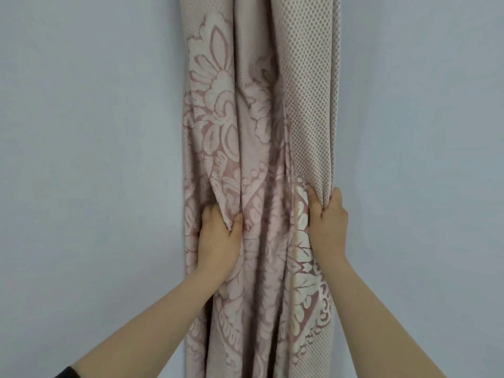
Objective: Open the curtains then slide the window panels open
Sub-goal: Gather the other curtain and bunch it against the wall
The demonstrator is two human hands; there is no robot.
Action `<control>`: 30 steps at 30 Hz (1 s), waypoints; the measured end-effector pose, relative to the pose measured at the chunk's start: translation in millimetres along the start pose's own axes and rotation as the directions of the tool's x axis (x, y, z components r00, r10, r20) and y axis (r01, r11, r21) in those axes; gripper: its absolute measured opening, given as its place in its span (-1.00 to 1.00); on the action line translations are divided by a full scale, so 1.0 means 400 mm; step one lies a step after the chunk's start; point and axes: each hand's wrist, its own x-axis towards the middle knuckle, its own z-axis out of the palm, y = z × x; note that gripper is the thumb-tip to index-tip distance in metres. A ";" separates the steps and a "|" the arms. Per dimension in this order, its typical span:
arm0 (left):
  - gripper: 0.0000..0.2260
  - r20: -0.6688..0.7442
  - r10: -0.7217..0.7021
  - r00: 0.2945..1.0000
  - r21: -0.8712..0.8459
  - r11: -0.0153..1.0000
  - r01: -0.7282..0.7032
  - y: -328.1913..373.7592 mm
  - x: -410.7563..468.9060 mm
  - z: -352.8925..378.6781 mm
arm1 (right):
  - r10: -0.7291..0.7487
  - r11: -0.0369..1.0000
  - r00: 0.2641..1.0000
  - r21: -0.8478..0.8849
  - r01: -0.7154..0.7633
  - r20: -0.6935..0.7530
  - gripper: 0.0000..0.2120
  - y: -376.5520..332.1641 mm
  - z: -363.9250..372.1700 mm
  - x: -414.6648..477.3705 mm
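A pink curtain [253, 118] with a pale floral pattern hangs bunched in vertical folds down the middle of the view. Its right fold shows a dotted weave. My left hand [218, 236] pinches a fold near the curtain's left edge, thumb on the front. At the right edge, slightly higher, my right hand [328, 222] grips the dotted fold, fingers wrapped around the cloth. No window or window panel is visible; the curtain hides whatever lies behind it.
A plain pale blue-grey wall [90, 159] fills the view on both sides of the curtain. A dark sleeve cuff [68, 373] shows at the bottom left on my left arm.
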 end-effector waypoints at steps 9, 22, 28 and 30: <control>-0.21 -0.183 0.473 0.862 0.484 0.807 -0.340 0.112 -0.014 -0.264 | 0.042 0.998 0.989 0.044 -0.048 0.142 -0.67 -0.074 0.072 -0.073; -0.25 0.006 0.227 0.974 -0.067 0.972 -0.226 0.190 0.025 -0.195 | -0.190 0.977 0.974 0.119 0.176 0.120 -0.37 -0.156 0.050 -0.201; -0.44 0.044 0.313 0.949 0.000 0.950 -0.313 0.172 0.107 -0.059 | -0.323 0.946 0.944 0.003 0.324 0.073 -0.35 -0.104 0.031 -0.125; -0.46 0.048 0.309 0.950 -0.016 0.951 -0.309 0.172 0.136 -0.001 | -0.311 0.949 0.947 -0.025 0.314 0.081 -0.35 -0.071 0.028 -0.079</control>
